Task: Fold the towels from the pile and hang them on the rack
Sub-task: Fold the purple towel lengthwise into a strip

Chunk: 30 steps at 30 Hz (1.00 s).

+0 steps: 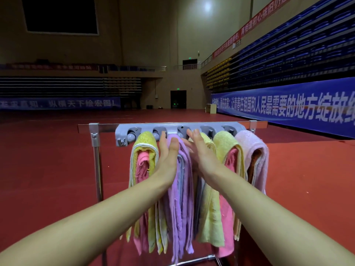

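1. Towels hang in a tight row on the rack (180, 129), a grey clip bar fixed to a metal rail on a stand, right in the middle of the view.
2. Both hands are up at the purple towel (181, 189), the third bundle from the left, one hand on each side of its top fold.
3. Left hand (168, 152): fingers straight and pointing up, palm turned inward, thumb lying against the purple cloth, the hand wedged between that towel and the yellow-and-pink towel (144, 169) at the left end. It grips nothing.
4. Right hand (199, 150): fingers spread and extended towards the bar, palm facing the purple towel's right edge, flat and relaxed, nothing held.
5. Right of the hands, the pale yellow towel (209, 208), the yellow and pink towel (228, 150) and the light pink towel (253, 150) hang side by side, edges touching or overlapping.
6. Lower edges are ragged and uneven; the purple one drops lowest, near the stand's bottom crossbar (196, 259).
7. Left upright post (98, 169) stands just beside the left-end towel.
8. Plenty of room all round: red floor (48, 160) opens wide on the left and beyond the rack, with a blue banner (288, 108) along the right wall, well apart.
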Available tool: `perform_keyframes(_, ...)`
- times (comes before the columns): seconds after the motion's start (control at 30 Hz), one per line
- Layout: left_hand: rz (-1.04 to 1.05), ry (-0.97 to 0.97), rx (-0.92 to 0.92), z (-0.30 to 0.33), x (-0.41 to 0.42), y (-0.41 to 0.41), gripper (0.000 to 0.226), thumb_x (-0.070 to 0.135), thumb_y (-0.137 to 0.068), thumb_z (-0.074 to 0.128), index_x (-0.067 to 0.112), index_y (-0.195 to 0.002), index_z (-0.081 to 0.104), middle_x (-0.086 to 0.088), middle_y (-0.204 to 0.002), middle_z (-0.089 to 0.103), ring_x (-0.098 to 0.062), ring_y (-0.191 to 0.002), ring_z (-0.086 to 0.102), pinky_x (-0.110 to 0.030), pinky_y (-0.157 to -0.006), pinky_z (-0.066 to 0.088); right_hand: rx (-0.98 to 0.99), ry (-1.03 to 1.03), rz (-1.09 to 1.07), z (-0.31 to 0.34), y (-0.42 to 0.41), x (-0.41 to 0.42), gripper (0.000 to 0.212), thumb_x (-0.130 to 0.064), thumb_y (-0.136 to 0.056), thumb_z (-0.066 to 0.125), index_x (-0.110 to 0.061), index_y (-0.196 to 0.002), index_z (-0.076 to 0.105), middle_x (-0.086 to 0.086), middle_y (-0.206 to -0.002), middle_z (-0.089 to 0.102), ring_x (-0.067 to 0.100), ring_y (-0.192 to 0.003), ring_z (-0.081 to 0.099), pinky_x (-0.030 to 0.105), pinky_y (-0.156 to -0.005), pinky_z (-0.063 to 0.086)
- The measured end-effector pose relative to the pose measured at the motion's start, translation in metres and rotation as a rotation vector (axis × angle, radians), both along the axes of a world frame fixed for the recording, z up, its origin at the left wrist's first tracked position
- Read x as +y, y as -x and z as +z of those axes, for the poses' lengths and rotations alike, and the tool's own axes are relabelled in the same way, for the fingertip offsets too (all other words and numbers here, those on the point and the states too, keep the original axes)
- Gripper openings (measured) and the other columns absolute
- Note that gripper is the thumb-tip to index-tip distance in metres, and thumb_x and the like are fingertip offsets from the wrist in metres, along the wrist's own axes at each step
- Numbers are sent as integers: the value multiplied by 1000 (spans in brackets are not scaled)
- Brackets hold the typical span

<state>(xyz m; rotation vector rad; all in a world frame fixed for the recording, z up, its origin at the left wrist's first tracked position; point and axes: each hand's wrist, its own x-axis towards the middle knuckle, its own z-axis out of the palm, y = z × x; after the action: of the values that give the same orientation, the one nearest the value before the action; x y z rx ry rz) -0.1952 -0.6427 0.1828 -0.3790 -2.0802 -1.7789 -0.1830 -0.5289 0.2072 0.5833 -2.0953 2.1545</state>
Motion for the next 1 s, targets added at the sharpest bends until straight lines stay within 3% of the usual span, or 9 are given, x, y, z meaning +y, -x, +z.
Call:
perform_keyframes(0.07, 28, 135, 144, 4, 3, -11, 95, 83, -71, 23, 40, -153, 2, 21, -158, 5, -3, -149, 4, -34, -122, 6, 60, -59, -32, 2, -12, 12, 37, -70, -86, 28, -51, -113, 46, -23, -121, 56, 1, -116, 55, 31, -94, 47)
perform_keyframes(0.13, 43, 221, 321, 10, 15, -24, 73, 73, -82, 26, 43, -148, 14, 16, -161, 9, -5, -150, 2, -37, -123, 6, 124, -35, -110, 3, -22, 30, 29, -61, -97, 32, -47, -118, 48, -19, -119, 59, 10, -113, 59, 35, -86, 55)
perform_keyframes(0.2, 23, 225, 440, 17, 39, -33, 48, 56, -91, 34, 43, -138, 33, 13, -158, 22, -7, -149, 10, -41, -122, 12, 181, 7, -221, 3, -32, 52, 29, -57, -98, 38, -43, -119, 52, -11, -115, 63, 17, -102, 63, 38, -78, 57)
perform_keyframes(0.27, 5, 223, 515, 21, 66, -36, 35, 42, -90, 39, 41, -124, 46, 14, -148, 35, -6, -142, 25, -40, -119, 20, 215, 42, -302, 1, -45, 76, 26, -42, -103, 40, -35, -125, 52, -4, -110, 65, 14, -85, 61, 32, -67, 54)
perform_keyframes(0.4, -203, 265, 586, 4, 148, -46, 34, 21, -89, 48, 24, -122, 55, 11, -129, 54, -7, -124, 46, -40, -107, 36, 206, 48, -517, -21, -84, 151, 20, -25, -105, 41, -31, -117, 56, -7, -92, 63, 10, -68, 57, 28, -57, 50)
perform_keyframes(0.57, -600, 239, 558, -39, 281, -83, 35, 21, -89, 52, 31, -123, 53, 15, -121, 56, -8, -113, 55, -37, -92, 50, 108, 52, -842, -65, -153, 261, 20, -25, -104, 41, -32, -112, 58, -8, -91, 65, 7, -63, 57, 30, -58, 51)
perform_keyframes(0.73, -906, 243, 415, -76, 402, -122, 37, 31, -87, 52, 29, -124, 54, 16, -122, 58, -2, -99, 58, -22, -82, 46, -58, -17, -1225, -107, -234, 376, 25, -28, -103, 43, -31, -126, 51, -8, -94, 65, 9, -66, 55, 29, -61, 50)
perform_keyframes(0.9, -1115, 246, 190, -120, 523, -127, 34, 35, -85, 54, 32, -118, 54, 20, -111, 61, 6, -81, 57, -13, -75, 43, -222, -325, -1615, -161, -293, 485, 26, -36, -95, 53, -39, -121, 52, -4, -99, 66, 19, -74, 64, 43, -73, 56)
perform_keyframes(1.0, -1172, 199, 95, -148, 588, -125, 25, 17, -94, 61, 28, -115, 55, 17, -107, 63, 10, -70, 54, -10, -70, 43, -279, -466, -1757, -192, -304, 534, 38, -23, -94, 60, -24, -131, 54, -4, -98, 64, 22, -74, 63, 40, -78, 52)
